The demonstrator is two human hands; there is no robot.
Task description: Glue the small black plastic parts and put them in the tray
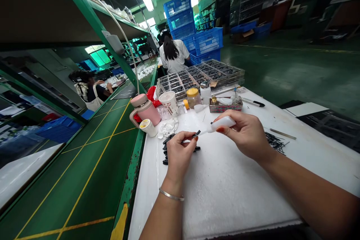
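Observation:
My left hand pinches a small black plastic part between thumb and fingers. My right hand grips a white squeeze bottle, its thin nozzle tip close to that black part. Whether they touch is hard to tell. A loose heap of similar black parts lies on the white work surface, partly hidden behind my left hand. Right of my right hand lies a bundle of thin black pieces.
A clear compartment tray of dark parts stands behind a pink mug, paper cup, jars and a small box. A green bench runs along the left. Co-workers sit beyond, near stacked blue crates.

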